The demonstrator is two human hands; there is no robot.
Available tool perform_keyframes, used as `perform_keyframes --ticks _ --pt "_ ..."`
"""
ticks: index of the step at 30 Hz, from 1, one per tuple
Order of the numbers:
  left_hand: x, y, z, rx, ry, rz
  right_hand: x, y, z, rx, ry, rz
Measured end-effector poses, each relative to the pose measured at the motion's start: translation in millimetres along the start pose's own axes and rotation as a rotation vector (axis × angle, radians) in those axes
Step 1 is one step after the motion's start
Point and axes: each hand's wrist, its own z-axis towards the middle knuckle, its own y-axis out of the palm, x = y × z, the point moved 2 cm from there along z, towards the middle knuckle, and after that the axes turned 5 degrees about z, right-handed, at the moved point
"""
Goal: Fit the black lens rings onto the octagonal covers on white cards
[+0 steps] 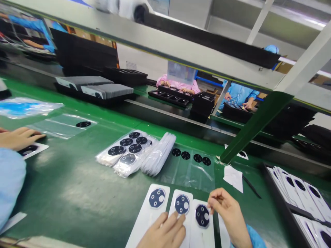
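Observation:
Three white phone back covers lie side by side before me: a left one (142, 220), a middle one (188, 203) and a right one (203, 237). Each bears a dark eight-sided camera plate (202, 216) with small rings and a pale disc. My left hand (165, 231) rests on the middle cover, fingers bent and apart, their tips just below its camera plate. At the right cover's upper right edge, my right hand (227, 212) has thumb and fingers pinched together; anything between them is too small to make out. Beneath that wrist shows part of another white piece (223, 230).
Bagged black lens discs (126, 148) and a clear bag (186, 175) lie behind the covers. A black tray (274, 193) of white covers stands right, near a green post (256, 127) and a white paper (233, 177). A co-worker's hand (18, 137) is at left.

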Motion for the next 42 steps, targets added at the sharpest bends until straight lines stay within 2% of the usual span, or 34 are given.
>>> perform_keyframes --ticks 3,5,9,13,17,21,25,29,34,38,42 --pt "-13.8 -10.4 -4.9 -0.129 -0.104 -0.093 -0.9 6.6 3.5 -0.010 0.011 -0.084" --pt "-18.6 -10.3 -7.6 -0.167 -0.136 -0.145 1.3 9.1 5.1 0.021 0.015 -0.130" --pt "-18.2 -3.4 -7.3 -0.187 -0.125 -0.204 10.4 9.5 5.5 0.117 -0.053 -0.268" --pt "-14.3 0.7 -4.6 -0.170 -0.113 -0.245 18.9 8.3 5.4 0.187 -0.102 -0.293" --pt "-13.5 2.8 -5.9 -0.183 -0.082 -0.211 18.0 9.6 8.2 0.128 -0.153 -0.329" --pt "-14.5 5.6 -9.0 -0.198 -0.041 -0.146 20.2 12.2 13.5 0.013 -0.152 -0.204" --pt "-14.3 6.0 -9.1 -0.201 -0.013 -0.101 29.0 12.5 16.7 0.031 -0.043 0.010" --pt "-12.8 4.7 -7.7 -0.191 -0.004 -0.088 29.5 12.1 16.6 0.013 0.010 0.016" --pt "-9.5 9.1 -11.4 -0.201 -0.021 -0.096 16.1 19.8 11.4 -0.087 -0.098 -0.285" --pt "-6.7 12.0 -14.1 -0.189 -0.031 -0.090 7.7 44.2 3.7 -0.177 -0.144 -0.558" --pt "-6.4 9.3 -12.1 -0.212 -0.048 -0.069 8.6 65.4 -1.0 -0.184 -0.188 -0.689"
